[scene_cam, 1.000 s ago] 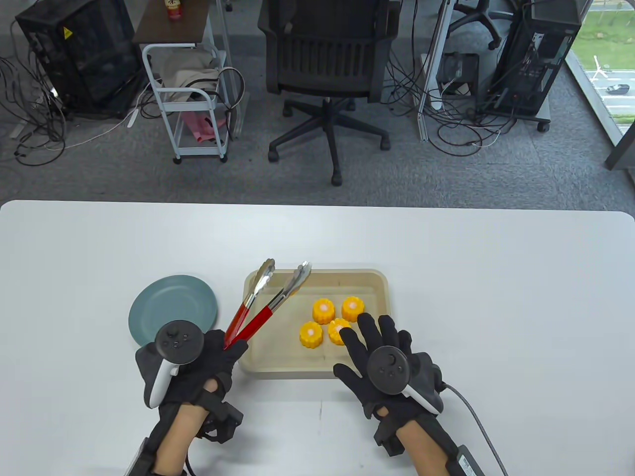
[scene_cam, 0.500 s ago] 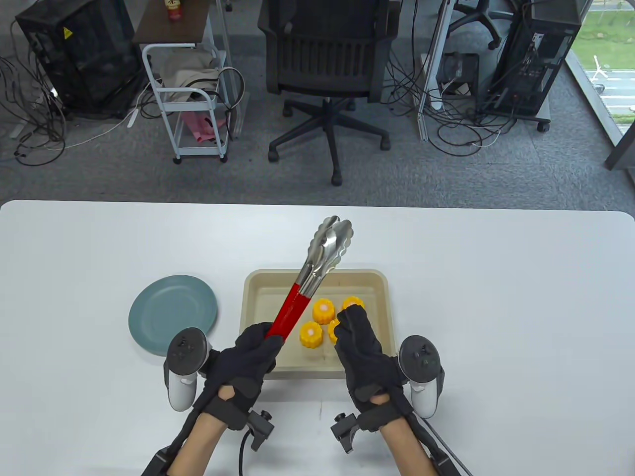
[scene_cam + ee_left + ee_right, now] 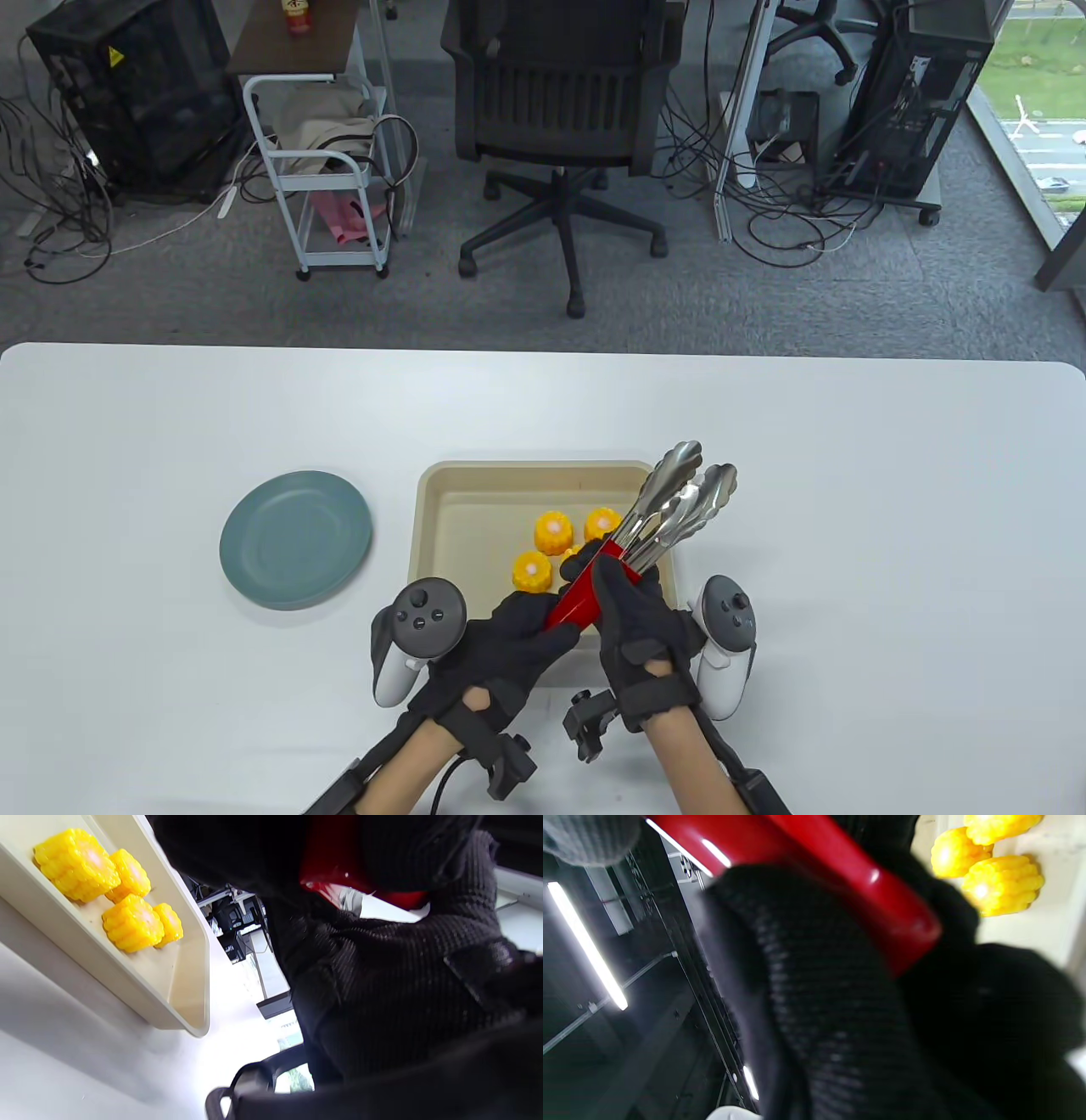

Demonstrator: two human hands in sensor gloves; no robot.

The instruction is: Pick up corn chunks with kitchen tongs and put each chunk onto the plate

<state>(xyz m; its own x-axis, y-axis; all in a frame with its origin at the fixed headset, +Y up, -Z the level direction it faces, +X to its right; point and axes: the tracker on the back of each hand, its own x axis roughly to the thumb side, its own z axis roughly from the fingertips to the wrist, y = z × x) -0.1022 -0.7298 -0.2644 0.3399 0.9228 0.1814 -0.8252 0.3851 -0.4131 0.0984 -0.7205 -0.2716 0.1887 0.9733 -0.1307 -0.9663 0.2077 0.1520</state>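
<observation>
Both gloved hands meet over the near edge of the shallow beige rectangular tray (image 3: pixel 441 543) on the white desk (image 3: pixel 848 526). The left hand (image 3: pixel 509 649) and the right hand (image 3: pixel 636 624) each have their grip curled round the red handle of the steel kitchen tongs (image 3: pixel 653 522). The scalloped metal tips sit nearly together, angled up and away over the tray's right rim. Four yellow corn chunks (image 3: pixel 553 531) stand clustered inside the tray, just left of the tongs. The round grey-blue plate (image 3: pixel 296 539) lies on the desk to the tray's left, apart from it.
</observation>
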